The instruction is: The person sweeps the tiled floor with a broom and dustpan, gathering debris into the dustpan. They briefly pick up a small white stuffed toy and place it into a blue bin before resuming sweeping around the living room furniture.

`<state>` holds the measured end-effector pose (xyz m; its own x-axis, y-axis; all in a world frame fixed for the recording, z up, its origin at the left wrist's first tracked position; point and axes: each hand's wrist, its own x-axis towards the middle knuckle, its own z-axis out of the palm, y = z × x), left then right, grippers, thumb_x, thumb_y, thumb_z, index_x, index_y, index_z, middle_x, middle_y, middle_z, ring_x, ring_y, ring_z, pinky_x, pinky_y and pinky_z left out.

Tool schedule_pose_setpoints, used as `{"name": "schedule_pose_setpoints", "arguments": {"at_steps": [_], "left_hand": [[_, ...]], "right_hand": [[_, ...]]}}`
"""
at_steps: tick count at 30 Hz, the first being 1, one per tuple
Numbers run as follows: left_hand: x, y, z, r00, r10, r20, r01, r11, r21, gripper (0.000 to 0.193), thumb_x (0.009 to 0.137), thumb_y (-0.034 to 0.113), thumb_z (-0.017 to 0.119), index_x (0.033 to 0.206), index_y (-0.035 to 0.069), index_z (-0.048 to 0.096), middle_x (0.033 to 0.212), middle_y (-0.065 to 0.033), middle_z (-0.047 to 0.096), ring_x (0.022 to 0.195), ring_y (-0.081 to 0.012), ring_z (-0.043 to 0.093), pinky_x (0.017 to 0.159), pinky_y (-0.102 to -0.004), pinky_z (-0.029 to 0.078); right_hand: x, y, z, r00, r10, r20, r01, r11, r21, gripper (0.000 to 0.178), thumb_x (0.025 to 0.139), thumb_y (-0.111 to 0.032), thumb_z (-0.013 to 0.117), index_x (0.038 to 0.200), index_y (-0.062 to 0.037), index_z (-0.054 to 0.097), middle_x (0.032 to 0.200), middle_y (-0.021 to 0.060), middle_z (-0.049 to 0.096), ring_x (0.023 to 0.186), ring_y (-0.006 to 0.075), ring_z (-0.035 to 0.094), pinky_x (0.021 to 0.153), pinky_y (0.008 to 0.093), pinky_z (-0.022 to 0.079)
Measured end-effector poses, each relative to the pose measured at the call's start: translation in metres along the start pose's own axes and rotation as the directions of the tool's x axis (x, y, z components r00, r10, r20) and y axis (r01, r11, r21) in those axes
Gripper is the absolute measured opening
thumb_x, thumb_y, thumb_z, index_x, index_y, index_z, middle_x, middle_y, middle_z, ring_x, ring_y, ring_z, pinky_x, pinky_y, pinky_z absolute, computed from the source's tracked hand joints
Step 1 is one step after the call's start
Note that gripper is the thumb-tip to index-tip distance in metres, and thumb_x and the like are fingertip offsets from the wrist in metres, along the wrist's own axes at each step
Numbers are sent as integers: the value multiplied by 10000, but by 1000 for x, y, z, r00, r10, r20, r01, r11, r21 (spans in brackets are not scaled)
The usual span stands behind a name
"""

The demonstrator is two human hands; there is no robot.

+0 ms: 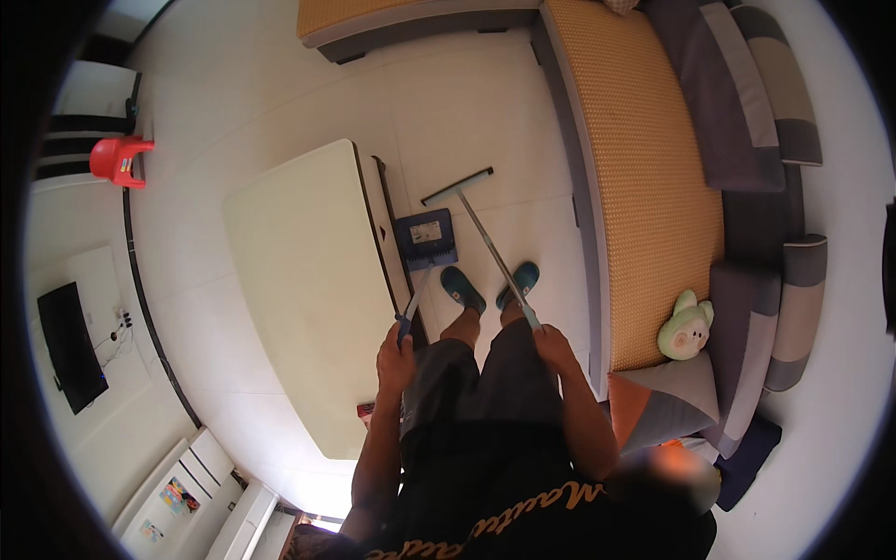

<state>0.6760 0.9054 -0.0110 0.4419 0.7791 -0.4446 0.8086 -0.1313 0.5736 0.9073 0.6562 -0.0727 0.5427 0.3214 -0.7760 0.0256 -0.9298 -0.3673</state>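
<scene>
My left hand (396, 360) is closed around the upper end of a long-handled blue dustpan (427, 250). Its pan rests on the pale floor beside the table's right side, a label on its surface. In my right hand (554, 347) is the grip of a floor squeegee (485, 235) with a thin grey pole and a wide dark blade. The pole slants forward and left, and the blade lies just beyond the dustpan, a little to its right. My feet, in dark teal slippers (462, 287), stand between the dustpan and the sofa.
A pale-topped low table (299, 289) stands close on my left. To my right runs a sofa (644, 177) with woven mats, cushions and a green plush toy (686, 327); it turns across the far side. A red child's chair (119, 161) and a wall-mounted television (73, 347) are farther left.
</scene>
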Motion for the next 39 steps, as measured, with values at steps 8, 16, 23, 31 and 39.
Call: {"name": "schedule_pose_setpoints", "arguments": {"at_steps": [8, 16, 23, 31, 39], "left_hand": [[-20, 38, 8, 1000, 9, 26, -11, 996, 83, 425, 900, 262, 539, 1223, -15, 528, 1017, -260, 638, 957, -414, 617, 830, -456, 483], [-31, 52, 17, 998, 49, 49, -61, 962, 267, 456, 913, 285, 549, 1210, -60, 521, 1008, -274, 638, 947, -423, 620, 829, -450, 487], [-57, 11, 24, 1000, 21, -9, -20, 997, 77, 447, 921, 226, 546, 1237, -85, 493, 791, -124, 648, 510, -135, 561, 416, -250, 460], [-88, 34, 40, 996, -47, 76, 49, 999, -22, 462, 913, 226, 540, 1233, -103, 487, 802, -143, 656, 496, -157, 570, 452, -278, 467], [-141, 19, 22, 975, -219, 38, 223, 965, -141, 441, 898, 214, 570, 1217, -86, 516, 791, -125, 647, 545, -134, 569, 433, -249, 471]], "right_hand": [[47, -35, -45, 998, 62, -3, -41, 686, 726, 298, 937, -295, 463, 968, -19, 571, 580, 34, 488, 394, 127, 410, 344, 283, 317], [138, 27, -83, 982, 182, -49, -160, 942, 295, 410, 949, -317, 369, 1048, 10, 595, 976, 259, 629, 808, 408, 651, 706, 462, 546], [-24, 196, 27, 996, 52, -74, -48, 997, 62, 301, 929, -262, 375, 997, -43, 570, 1007, 245, 582, 917, 446, 603, 791, 541, 497], [-165, 218, 14, 983, 90, -162, -26, 933, 358, 424, 953, -333, 384, 938, 42, 581, 889, 318, 612, 873, 501, 579, 757, 539, 463], [-44, 125, 7, 934, -278, -223, 311, 941, 133, 401, 961, -346, 378, 996, 20, 539, 918, 315, 608, 850, 510, 579, 761, 568, 463]]}}
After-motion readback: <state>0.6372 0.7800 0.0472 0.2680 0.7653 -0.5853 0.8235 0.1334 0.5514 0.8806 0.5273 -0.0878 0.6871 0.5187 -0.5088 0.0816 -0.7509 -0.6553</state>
